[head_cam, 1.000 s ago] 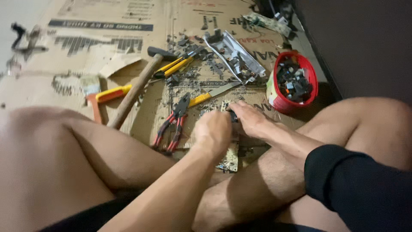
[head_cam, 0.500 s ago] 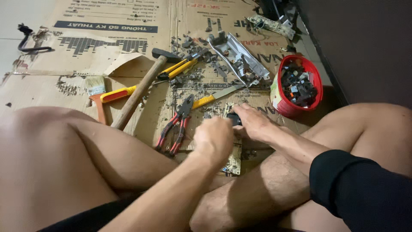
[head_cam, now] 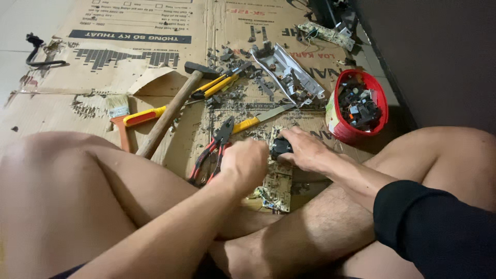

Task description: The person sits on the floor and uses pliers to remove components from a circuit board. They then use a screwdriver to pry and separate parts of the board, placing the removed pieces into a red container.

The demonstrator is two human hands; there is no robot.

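Note:
A greenish circuit board (head_cam: pixel 277 185) lies on the cardboard between my crossed legs. My right hand (head_cam: pixel 306 150) reaches in from the right, its fingers closed around a black component (head_cam: pixel 281 146) at the board's far end. My left hand (head_cam: pixel 245 164) is curled into a fist at the board's left edge, knuckles up; anything inside it is hidden. Red-handled pliers (head_cam: pixel 211 153) lie just left of that fist.
Spread on the flattened cardboard (head_cam: pixel 155 57) are a wooden-handled hammer (head_cam: pixel 170 113), yellow-handled cutters (head_cam: pixel 217 85), a yellow-handled knife (head_cam: pixel 261 118), a small brush (head_cam: pixel 118 106) and a bent metal chassis (head_cam: pixel 287 72). A red bowl (head_cam: pixel 342 129) of dark parts stands right. Debris litters the middle.
Both hands stay on the circuit board with barely any shift; my head has tilted, so the whole scene sits slightly lower in view.

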